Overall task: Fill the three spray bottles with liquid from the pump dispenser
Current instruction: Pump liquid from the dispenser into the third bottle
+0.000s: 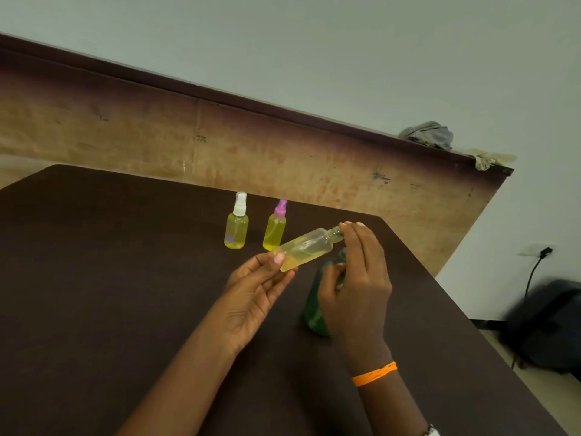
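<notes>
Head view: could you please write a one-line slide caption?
Both hands tilt the third spray bottle at the green pump dispenser; two filled, capped bottles stand behind.

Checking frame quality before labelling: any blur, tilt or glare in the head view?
Head view: the horizon is strongly tilted, with wide-angle bending at the edges; the dark bag on the floor is smeared by blur; the clear tilted spray bottle and both hands, left and right, are slightly soft; lighting is dim and even, no harsh glare on the dark brown table.

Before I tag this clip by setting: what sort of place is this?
Probably a plain workroom or office: a dark table against a bare wall, a worn wooden panel, and a wall socket with a cable.
</notes>
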The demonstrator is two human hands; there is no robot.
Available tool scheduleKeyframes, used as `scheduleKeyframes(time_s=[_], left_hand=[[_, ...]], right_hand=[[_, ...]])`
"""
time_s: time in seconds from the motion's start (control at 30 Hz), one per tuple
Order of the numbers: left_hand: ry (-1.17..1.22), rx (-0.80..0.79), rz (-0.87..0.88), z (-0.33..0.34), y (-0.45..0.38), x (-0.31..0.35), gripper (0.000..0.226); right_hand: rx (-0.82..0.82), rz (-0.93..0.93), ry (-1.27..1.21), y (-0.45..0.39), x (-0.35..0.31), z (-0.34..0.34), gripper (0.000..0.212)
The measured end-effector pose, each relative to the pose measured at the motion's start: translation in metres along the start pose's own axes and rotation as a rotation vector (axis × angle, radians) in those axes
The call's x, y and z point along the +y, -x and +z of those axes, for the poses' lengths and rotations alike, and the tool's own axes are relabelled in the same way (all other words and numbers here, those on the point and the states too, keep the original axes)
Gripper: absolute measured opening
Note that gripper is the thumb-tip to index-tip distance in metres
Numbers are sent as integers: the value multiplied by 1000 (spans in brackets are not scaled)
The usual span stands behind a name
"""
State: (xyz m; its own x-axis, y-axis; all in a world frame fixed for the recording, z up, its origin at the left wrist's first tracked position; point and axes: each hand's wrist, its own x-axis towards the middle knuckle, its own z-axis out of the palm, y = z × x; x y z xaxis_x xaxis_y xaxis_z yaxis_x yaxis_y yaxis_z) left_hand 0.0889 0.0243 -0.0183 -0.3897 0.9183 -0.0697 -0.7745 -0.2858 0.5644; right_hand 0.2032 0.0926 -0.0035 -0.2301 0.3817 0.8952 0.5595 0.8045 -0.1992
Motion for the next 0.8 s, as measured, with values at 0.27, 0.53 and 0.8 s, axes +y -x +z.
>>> scheduleKeyframes(time_s=[0.27,0.53,0.8], left_hand=[[3,-1,-15,2,3,-1,32],[7,0,-20,3,1,-1,35],[19,1,-21,3,3,2,39]], right_hand=[[-50,-27,68,-5,3,-11,45],[-12,-74,60,13,10,1,50],[-43,-13,-73,-8,10,-8,45]])
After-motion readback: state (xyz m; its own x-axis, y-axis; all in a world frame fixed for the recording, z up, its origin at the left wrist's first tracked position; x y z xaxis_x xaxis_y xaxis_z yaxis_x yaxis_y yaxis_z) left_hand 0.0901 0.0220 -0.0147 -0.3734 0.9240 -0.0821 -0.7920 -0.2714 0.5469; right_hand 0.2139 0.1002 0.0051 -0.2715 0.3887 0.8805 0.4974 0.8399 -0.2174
